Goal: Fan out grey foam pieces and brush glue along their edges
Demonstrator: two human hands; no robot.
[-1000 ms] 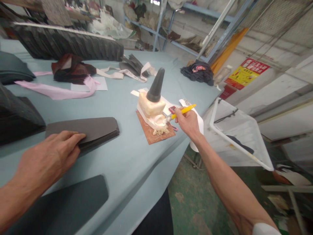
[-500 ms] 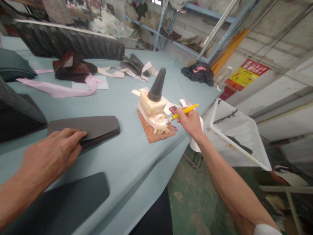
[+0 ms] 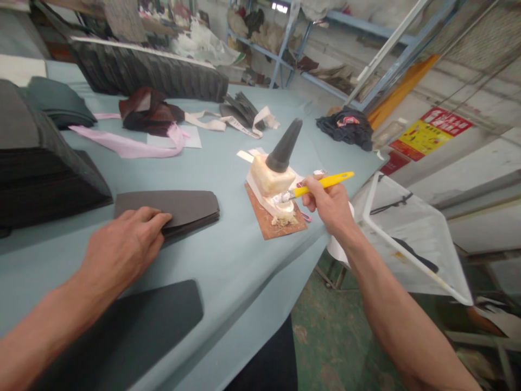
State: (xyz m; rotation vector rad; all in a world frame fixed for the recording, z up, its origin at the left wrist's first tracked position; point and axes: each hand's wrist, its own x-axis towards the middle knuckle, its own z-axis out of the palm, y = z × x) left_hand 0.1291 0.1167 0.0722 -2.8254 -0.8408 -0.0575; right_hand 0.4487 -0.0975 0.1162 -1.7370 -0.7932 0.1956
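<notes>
Hands: right hand (image 3: 329, 203) grips yellow brush (image 3: 323, 184), handle pointing up-right, bristle end down-left at the paste (image 3: 285, 207) by the foot of the glue block (image 3: 271, 179). Left hand (image 3: 122, 250) lies open, palm down on the left end of the grey stack (image 3: 187, 203). Stack's long axis runs left-right across the table (image 3: 236, 260), well left of the glue block, nearer the left hand.
</notes>
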